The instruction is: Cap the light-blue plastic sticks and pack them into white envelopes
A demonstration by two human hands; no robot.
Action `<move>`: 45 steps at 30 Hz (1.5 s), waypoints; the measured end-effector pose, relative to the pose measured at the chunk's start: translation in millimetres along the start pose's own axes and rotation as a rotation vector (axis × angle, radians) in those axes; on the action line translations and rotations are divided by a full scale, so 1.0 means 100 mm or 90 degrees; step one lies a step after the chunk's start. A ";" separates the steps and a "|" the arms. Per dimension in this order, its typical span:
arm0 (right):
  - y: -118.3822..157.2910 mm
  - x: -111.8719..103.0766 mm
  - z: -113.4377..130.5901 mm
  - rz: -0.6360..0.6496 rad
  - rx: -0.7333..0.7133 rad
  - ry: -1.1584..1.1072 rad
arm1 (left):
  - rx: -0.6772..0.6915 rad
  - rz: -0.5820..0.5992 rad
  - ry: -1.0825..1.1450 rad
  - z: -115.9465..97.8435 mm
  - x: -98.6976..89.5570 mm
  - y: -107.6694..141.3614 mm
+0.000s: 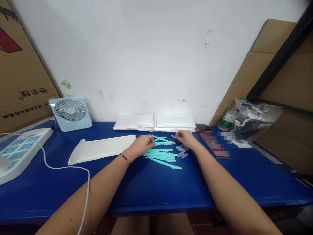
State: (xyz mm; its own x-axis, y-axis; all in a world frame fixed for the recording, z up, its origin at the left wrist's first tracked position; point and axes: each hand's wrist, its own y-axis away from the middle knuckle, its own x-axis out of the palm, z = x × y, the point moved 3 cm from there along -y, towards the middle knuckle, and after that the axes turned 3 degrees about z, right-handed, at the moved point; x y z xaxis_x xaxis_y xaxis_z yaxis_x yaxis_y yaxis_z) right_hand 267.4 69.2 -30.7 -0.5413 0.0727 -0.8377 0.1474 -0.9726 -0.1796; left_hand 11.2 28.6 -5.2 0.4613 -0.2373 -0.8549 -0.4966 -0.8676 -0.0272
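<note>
Both hands work over turquoise sticks and clear caps

On a glossy blue tabletop, a loose group of slim turquoise plastic sticks with shaped ends lies between the person's two hands, most of them pointing left to right and several crossing or overlapping. The left hand is at the left ends of the upper sticks, thumb and fingers drawn together; whether a stick is caught between them, I cannot tell, since the fingers hide the spot. A dark bracelet with a gold-coloured piece circles that wrist.

The right hand pinches a small translucent plastic cap at its fingertips, near the right ends of the upper sticks. More translucent caps lie in a small scatter just below this hand, beside the sticks.

A flat white padded envelope reaches from the left side up to the left hand. Two low stacks of white envelopes sit side by side against the wall. A pale blue square fan and a white power strip are at the left; a dark smartphone and a clear plastic bag are at the right.
</note>
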 end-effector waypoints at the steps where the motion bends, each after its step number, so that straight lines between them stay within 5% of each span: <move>1: 0.02 -0.03 0.03 0.001 0.005 -0.038 | -0.003 -0.015 0.006 0.01 -0.01 0.00; 7: 0.17 -0.16 0.34 0.100 -0.089 -0.305 | -0.006 -0.061 -0.007 0.06 -0.05 -0.03; 19: 0.24 0.00 0.58 0.161 -0.142 -0.298 | 0.035 -0.049 0.036 0.02 0.03 -0.07; 24: 0.18 -0.09 0.40 0.070 -0.108 -0.182 | 0.045 -0.099 -0.040 -0.06 -0.02 -0.04; 28: 0.13 -0.27 0.07 -0.016 -0.051 0.003 | 0.087 -0.003 -0.071 -0.07 0.01 -0.02; 36: 0.13 -0.18 -0.10 0.087 -0.034 0.043 | 0.067 0.056 -0.038 -0.01 0.09 -0.04; 40: 0.16 -0.21 -0.01 0.093 -0.038 -0.033 | 0.040 0.029 0.011 0.01 0.06 -0.04; 45: 0.26 -0.27 0.27 0.207 -0.120 -0.204 | 0.008 -0.037 -0.006 0.02 -0.03 -0.03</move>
State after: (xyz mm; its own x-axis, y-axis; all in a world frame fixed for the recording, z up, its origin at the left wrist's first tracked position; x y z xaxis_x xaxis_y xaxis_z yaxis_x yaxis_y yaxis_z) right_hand 263.7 35.9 0.8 -0.6657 -0.3287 -0.6700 0.4824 -0.8745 -0.0502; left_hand 10.4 33.0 -3.2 0.4828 -0.1825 -0.8565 -0.4782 -0.8743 -0.0833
